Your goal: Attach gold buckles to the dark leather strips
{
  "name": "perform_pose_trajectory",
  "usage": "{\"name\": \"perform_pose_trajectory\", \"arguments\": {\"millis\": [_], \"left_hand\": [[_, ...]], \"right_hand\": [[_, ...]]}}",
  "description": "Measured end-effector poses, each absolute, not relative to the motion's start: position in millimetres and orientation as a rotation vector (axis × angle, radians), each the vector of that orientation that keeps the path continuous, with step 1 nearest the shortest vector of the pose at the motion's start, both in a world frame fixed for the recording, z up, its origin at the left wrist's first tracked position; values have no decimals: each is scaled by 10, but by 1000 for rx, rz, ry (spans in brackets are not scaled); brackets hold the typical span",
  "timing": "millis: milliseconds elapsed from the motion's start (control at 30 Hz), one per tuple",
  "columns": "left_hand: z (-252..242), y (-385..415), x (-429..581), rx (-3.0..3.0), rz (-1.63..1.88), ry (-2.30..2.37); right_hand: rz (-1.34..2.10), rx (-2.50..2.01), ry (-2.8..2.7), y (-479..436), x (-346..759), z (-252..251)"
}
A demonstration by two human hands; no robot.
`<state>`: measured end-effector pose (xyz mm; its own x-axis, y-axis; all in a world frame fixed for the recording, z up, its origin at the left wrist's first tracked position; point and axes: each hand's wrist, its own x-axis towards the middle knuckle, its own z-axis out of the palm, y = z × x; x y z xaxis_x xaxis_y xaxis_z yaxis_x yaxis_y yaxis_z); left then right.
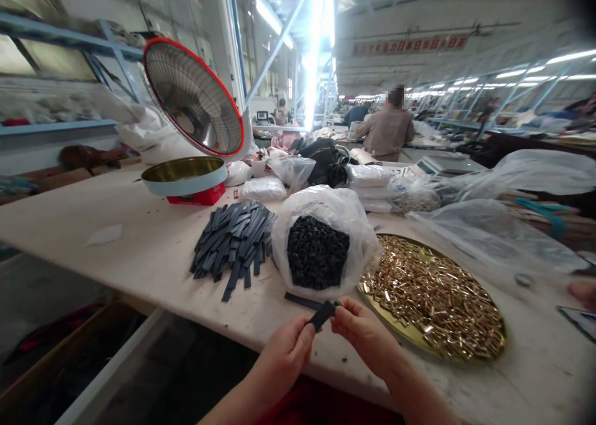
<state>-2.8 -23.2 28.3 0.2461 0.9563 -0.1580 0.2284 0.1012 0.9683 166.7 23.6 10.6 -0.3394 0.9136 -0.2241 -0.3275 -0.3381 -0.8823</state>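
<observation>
My left hand (291,344) pinches a flat black strip (321,317) between thumb and fingers, just over the table's front edge. The fingertips of my right hand (363,329) close on the strip's far end; whether a small ring is there too, I cannot tell. A dark strip (298,300) stretches left behind my fingers, perhaps part of the same piece. Beyond stands a clear plastic bag (326,201) full of small black rings (319,251). Left of it lies a pile of black strips (235,242). Small gold metal pieces (433,294) cover a round golden tray (395,330) to the right.
A red-rimmed heater (193,95) stands back left, behind a round tin (184,187) on a red box (198,196). Plastic packets (263,189) and loose sheeting (493,232) lie further back. Another person's hand (583,293) shows at the right edge; a person (388,127) is in the background.
</observation>
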Motion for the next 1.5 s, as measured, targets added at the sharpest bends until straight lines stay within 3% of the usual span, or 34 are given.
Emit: {"name": "perform_pose_trajectory", "arguments": {"millis": [333, 567, 767, 967, 1167, 1367, 1500], "left_hand": [[331, -373, -25, 1757, 660, 1466], [305, -318, -7, 1827, 388, 1452], [278, -73, -33, 1802, 193, 1289], [140, 24, 37, 1696, 209, 1243], [91, 37, 127, 1661, 222, 1242], [34, 78, 173, 1509, 378, 1255], [38, 155, 170, 1466, 497, 1221]], "right_hand": [[1726, -947, -880, -81, 1715, -26], [1295, -1179, -1279, -75, 1728, -169], [1421, -1192, -1245, -66, 1763, -227], [1259, -1305, -1253, -11, 1836, -283], [1418, -1267, -1185, -46, 1726, -375], [1335, -1297, -1350, 8, 1712, -396], [1013, -1439, -1660, 278, 2145, -305]]}}
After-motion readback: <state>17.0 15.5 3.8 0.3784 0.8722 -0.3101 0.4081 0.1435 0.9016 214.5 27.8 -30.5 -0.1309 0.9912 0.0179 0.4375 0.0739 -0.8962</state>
